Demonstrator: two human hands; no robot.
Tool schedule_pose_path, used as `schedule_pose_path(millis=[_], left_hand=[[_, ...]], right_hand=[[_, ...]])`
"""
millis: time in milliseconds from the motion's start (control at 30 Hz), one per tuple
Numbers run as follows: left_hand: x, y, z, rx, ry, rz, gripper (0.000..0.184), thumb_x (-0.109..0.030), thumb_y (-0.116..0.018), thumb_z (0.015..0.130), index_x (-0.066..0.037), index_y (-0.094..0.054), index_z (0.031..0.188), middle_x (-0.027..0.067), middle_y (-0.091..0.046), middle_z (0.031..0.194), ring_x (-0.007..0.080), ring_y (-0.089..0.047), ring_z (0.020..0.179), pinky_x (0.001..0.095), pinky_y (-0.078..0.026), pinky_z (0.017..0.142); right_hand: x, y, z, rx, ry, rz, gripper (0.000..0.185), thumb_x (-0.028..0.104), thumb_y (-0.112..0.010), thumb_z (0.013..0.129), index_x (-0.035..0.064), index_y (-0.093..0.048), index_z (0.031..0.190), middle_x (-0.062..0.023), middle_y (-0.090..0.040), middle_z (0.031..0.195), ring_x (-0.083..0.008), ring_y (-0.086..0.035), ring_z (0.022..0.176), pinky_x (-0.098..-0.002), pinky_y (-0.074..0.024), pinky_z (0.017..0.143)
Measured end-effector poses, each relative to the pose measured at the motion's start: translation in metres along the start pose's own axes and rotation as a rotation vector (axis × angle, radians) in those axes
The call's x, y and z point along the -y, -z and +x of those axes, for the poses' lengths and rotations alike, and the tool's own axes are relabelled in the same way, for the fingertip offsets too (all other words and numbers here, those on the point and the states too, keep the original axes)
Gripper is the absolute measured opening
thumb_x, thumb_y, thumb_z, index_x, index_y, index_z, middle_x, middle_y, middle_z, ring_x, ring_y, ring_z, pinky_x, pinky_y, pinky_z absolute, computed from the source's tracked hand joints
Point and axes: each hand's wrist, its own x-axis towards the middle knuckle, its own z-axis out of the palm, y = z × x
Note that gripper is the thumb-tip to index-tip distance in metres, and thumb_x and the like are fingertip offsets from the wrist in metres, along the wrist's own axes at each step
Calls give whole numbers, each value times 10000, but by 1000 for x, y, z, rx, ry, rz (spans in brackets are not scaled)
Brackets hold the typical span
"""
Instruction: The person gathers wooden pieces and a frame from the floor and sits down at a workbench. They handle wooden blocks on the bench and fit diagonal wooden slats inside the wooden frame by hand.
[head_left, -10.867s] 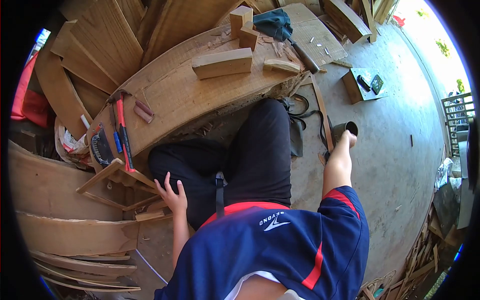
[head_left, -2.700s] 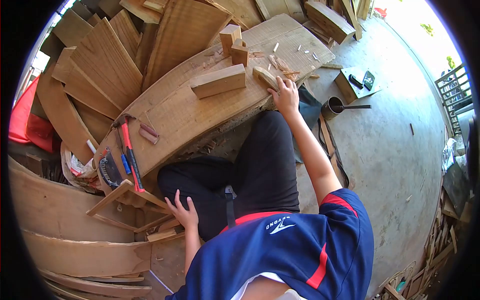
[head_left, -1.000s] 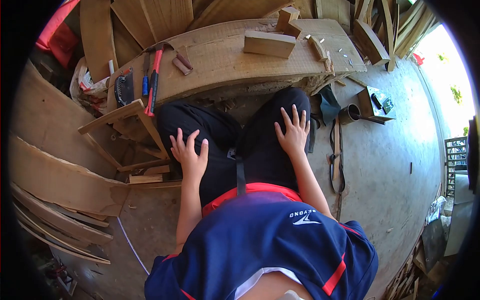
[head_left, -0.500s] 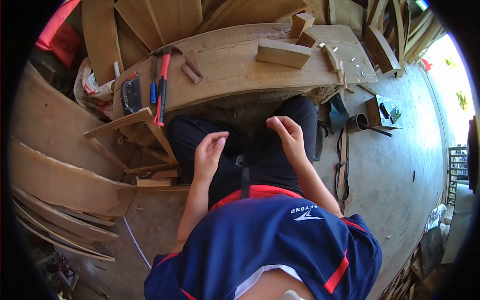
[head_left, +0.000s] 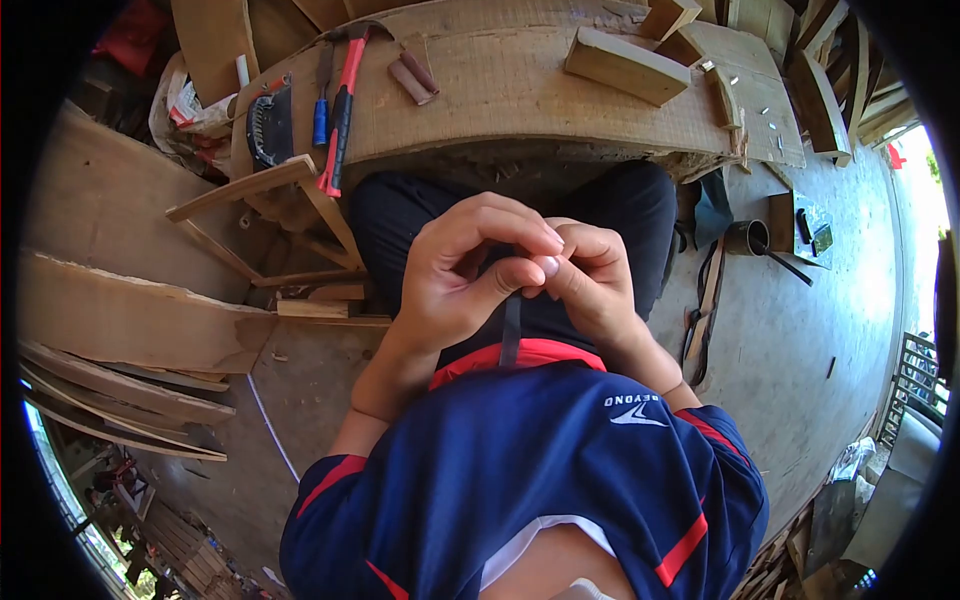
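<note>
My left hand (head_left: 450,265) and my right hand (head_left: 597,280) meet in front of my lap. The fingertips and thumbs of both are pinched together and touch each other. Anything between them is too small or too hidden to make out. Behind the hands lie my dark trousers (head_left: 640,215). Beyond my knees stands a wooden bench (head_left: 490,85). On its left part rest a claw hammer (head_left: 345,105) with a red and black handle and a blue-handled chisel (head_left: 321,115). A reddish-brown roll (head_left: 413,78) lies to their right.
A wooden block (head_left: 627,66) and small white pieces lie on the bench's right side. A wooden frame (head_left: 330,215) stands by my left knee. On the floor at right are a dark pot (head_left: 745,238) and a metal box (head_left: 805,230). Curved boards (head_left: 130,325) are stacked at left.
My hands were apart over my lap with fingers curled. They have come together and nearer to the camera, fingertips touching. The view has shifted slightly; the bench tools lie as before.
</note>
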Motion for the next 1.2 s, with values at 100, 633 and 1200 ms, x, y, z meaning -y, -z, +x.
schedule_pose_path(millis=[100, 633, 1200], left_hand=[[4, 0, 1, -31, 42, -64, 130, -71, -689, 800, -5, -628, 894, 55, -532, 921, 87, -538, 703, 202, -445, 612], [45, 18, -28, -86, 90, 210, 123, -154, -670, 819, -40, -652, 863, 44, -566, 823, 138, -555, 737, 254, -451, 662], [207, 252, -250, -1851, 83, 713, 181, -45, -491, 882, -20, -563, 1046, 114, -584, 989, 206, -564, 929, 298, -451, 802]], right_hand=[[0, 0, 1, -11, -47, -20, 200, 119, -606, 869, 7, -608, 704, -54, -590, 715, -114, -540, 669, -240, -408, 603], [-39, 18, -16, -83, -416, 0, 176, 174, -596, 884, 10, -645, 929, -43, -620, 764, -75, -519, 661, -194, -381, 603], [-82, 68, -9, -366, -808, 246, 230, 277, -462, 941, 73, -559, 896, 13, -452, 686, -104, -386, 610, -266, -322, 615]])
